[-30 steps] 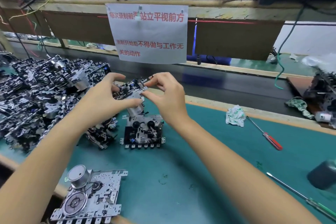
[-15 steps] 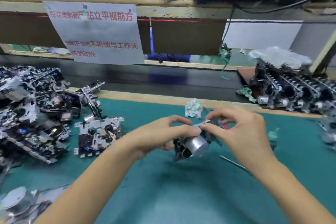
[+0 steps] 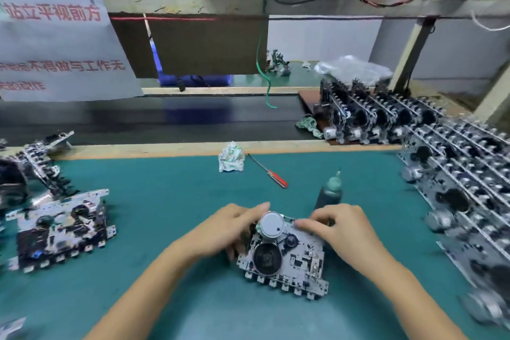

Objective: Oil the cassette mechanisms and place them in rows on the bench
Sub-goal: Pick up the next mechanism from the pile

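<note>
Mechanism (image 3: 284,254) has come down from mid-air onto the green mat (image 3: 165,215), motor side up. Left hand (image 3: 229,229) grips its left edge, fingers curled; right hand (image 3: 336,226) pinches the top-right edge, seemingly. Oil bottle (image 3: 329,193) stands just behind, finished rows (image 3: 441,163) at right. Oiling likely next.

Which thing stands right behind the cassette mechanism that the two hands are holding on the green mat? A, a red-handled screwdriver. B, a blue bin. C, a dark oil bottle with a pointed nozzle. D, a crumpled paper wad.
C: the dark oil bottle stands upright just beyond the cassette mechanism, partly behind the right hand; the red-handled screwdriver and crumpled paper wad lie farther back.
</note>
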A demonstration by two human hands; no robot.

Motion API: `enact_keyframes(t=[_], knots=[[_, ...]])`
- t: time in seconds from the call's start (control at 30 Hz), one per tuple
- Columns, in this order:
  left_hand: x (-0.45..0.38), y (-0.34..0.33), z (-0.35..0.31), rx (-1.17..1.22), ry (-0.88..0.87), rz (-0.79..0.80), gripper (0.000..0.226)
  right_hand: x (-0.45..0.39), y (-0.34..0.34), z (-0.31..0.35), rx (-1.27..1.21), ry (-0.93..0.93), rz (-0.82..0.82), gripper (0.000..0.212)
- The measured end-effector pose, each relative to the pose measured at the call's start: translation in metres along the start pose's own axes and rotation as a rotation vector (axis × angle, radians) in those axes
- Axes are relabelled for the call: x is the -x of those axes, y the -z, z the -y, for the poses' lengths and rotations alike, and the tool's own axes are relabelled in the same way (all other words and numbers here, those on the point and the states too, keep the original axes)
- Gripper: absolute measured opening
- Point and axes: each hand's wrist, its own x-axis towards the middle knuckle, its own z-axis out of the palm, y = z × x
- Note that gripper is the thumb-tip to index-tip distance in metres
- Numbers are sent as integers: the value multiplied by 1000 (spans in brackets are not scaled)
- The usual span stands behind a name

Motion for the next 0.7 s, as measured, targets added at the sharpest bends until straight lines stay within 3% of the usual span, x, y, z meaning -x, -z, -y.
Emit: enact_keyframes(t=[0.13,0.23,0.3,0.4,0.47,0.57,0.7], knots=[[-1,-2,16,-194,-137,-274,67,-8,-4,-5,-49,88,34,24],[-2,-5,23,-88,-277,-373,30,-7,-8,-10,6,121,59,21],[0,-2,22,-108,-359,-364,12,-3,-12,-13,-42,107,30,9],[5,2,21,-48,-396,-233,12,1,-16,-16,-22,102,-101,4],[13,8,20,-32,-369,-90,37,1,-15,-17,80,112,-156,3],[15,10,25,-216,-286,151,97,3,-12,-17,257,149,-210,7],[-2,-11,24,-288,-201,-4,88,6,-10,-18,313,199,-316,9]])
